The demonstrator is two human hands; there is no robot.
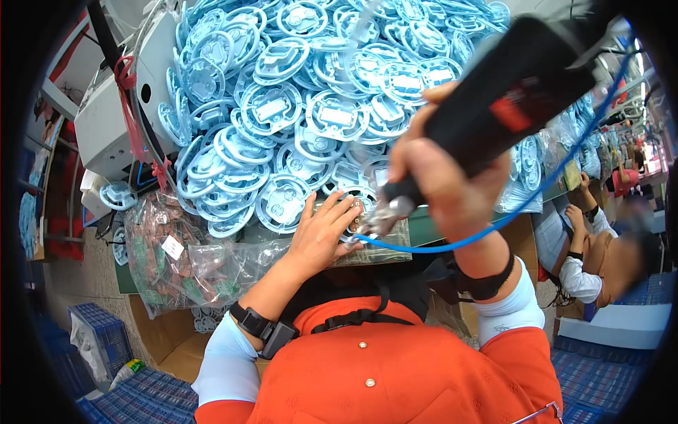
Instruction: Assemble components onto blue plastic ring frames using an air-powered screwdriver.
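My right hand [452, 177] is wrapped round a black power screwdriver [505, 99] with a red patch, smeared by motion and tilted down toward my left fingertips. Its metal tip [385, 215] meets a small brown circuit board [355, 210], seated on a light blue round plastic part that is mostly covered. My left hand [321, 230] presses on that part with its fingers stretched out along the board's left side. From the tip a blue hose [438, 249] curves up to the right. A large heap of light blue round plastic parts [272, 109] rises just beyond both hands.
A clear plastic bag [173, 247] of green and brown circuit boards lies left of my left hand. A white machine [116, 116] stands at the far left. At the right sit other people [600, 254] along the bench. Blue stacks [148, 396] stand at lower left.
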